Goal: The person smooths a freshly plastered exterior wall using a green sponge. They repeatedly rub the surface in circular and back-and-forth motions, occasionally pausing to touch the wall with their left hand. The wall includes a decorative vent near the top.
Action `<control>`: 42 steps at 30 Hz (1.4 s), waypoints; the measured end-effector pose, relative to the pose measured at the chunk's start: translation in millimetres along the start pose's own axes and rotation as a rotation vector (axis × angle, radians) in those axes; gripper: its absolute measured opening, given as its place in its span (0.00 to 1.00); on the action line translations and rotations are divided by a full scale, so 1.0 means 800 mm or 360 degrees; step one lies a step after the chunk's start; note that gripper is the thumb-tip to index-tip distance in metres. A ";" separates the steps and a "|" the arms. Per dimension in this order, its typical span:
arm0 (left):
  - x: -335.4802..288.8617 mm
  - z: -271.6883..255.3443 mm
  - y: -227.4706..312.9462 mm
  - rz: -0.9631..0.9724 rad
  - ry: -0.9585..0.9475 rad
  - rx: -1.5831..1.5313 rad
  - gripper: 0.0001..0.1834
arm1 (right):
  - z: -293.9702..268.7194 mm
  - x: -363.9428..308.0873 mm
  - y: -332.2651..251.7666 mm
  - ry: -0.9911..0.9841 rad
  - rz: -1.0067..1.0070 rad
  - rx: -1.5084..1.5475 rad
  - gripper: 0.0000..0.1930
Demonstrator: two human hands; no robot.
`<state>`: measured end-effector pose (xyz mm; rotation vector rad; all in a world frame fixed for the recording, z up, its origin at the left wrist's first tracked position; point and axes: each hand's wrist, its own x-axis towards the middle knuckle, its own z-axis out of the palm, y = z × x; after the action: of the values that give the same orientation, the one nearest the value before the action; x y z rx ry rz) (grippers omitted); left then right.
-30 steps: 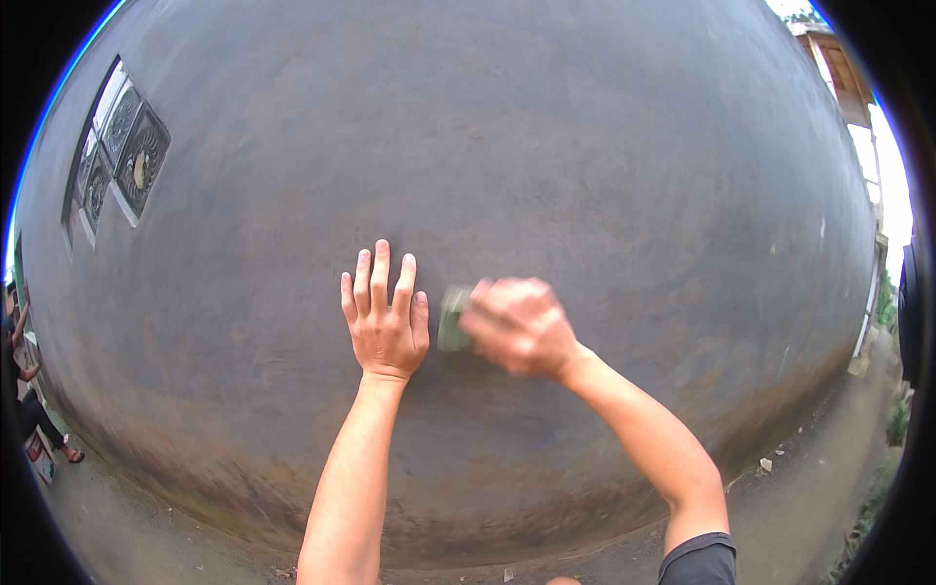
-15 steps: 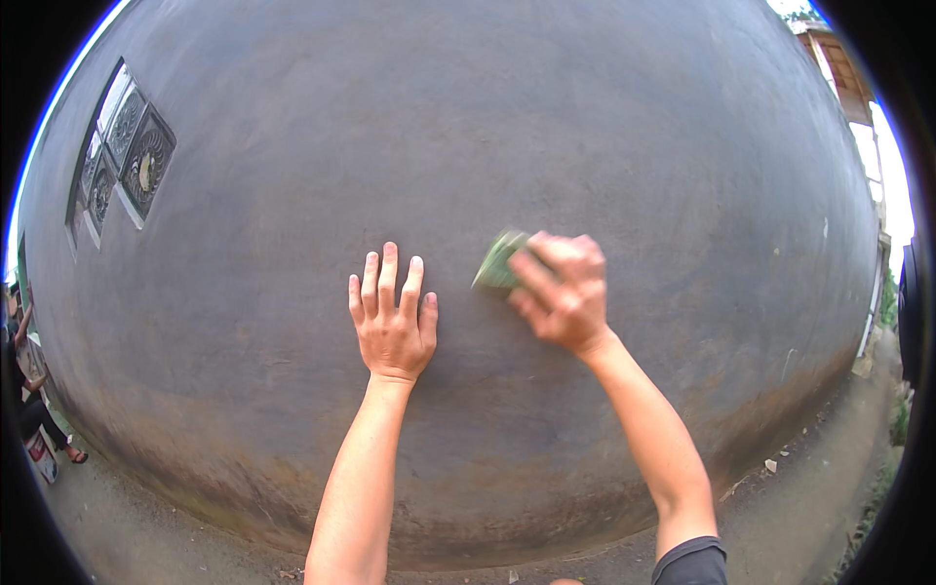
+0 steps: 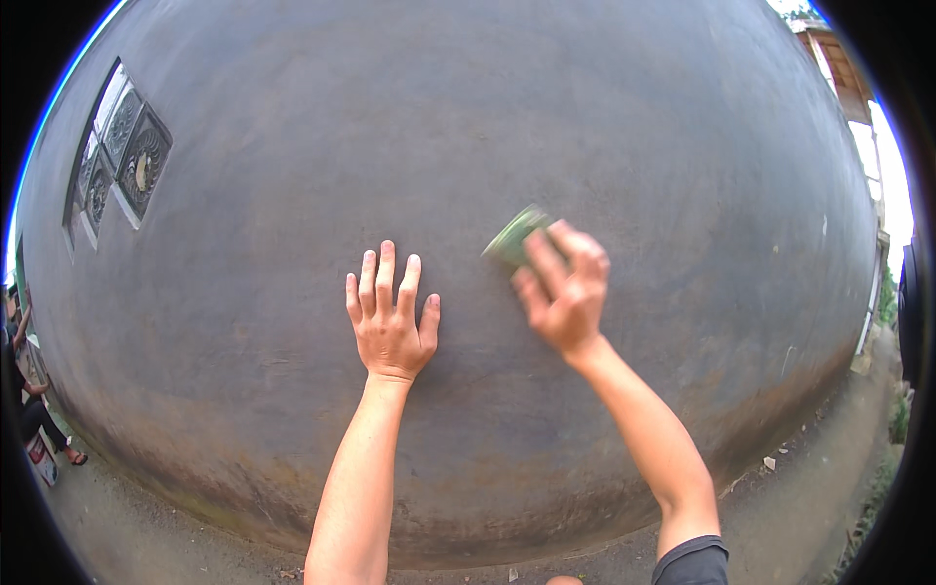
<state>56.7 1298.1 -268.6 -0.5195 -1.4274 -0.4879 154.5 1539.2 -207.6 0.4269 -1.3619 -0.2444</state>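
grey wall [image 3: 439, 127] behind green pad [image 3: 515, 237], left hand [image 3: 392, 327] near, window [image 3: 143, 161] far left

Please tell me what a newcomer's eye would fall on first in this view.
Most likely the green pad, slightly blurred, in the grip of the right hand, a little above and right of the picture's centre. Lower and to its left, the left hand rests spread against the broad grey wall, fingers pointing up. Next might come the patterned window toward the picture's upper left.
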 end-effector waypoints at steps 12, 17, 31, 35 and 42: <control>0.002 -0.002 0.003 0.0010 0.0011 -0.0016 0.36 | -0.027 -0.037 0.004 -0.0269 -0.0354 0.0222 0.23; 0.002 -0.012 -0.001 0.0014 0.0003 0.0000 0.39 | -0.036 -0.025 0.045 -0.0226 -0.0517 0.0012 0.23; 0.004 -0.005 0.003 0.0018 0.0011 0.0014 0.41 | -0.048 -0.034 0.050 0.0077 0.0307 -0.0333 0.25; 0.004 -0.004 0.007 0.0032 -0.0006 -0.0015 0.41 | -0.059 -0.092 0.010 -0.0570 -0.0991 0.0164 0.21; 0.003 -0.010 0.006 0.0102 -0.0108 0.0060 0.43 | -0.053 -0.056 0.056 0.0080 0.0322 -0.0351 0.23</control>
<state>66.1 1296.7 -267.2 -0.5544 -1.4775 -0.3948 183.9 1604.1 -234.2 0.1093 -1.3021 -0.2121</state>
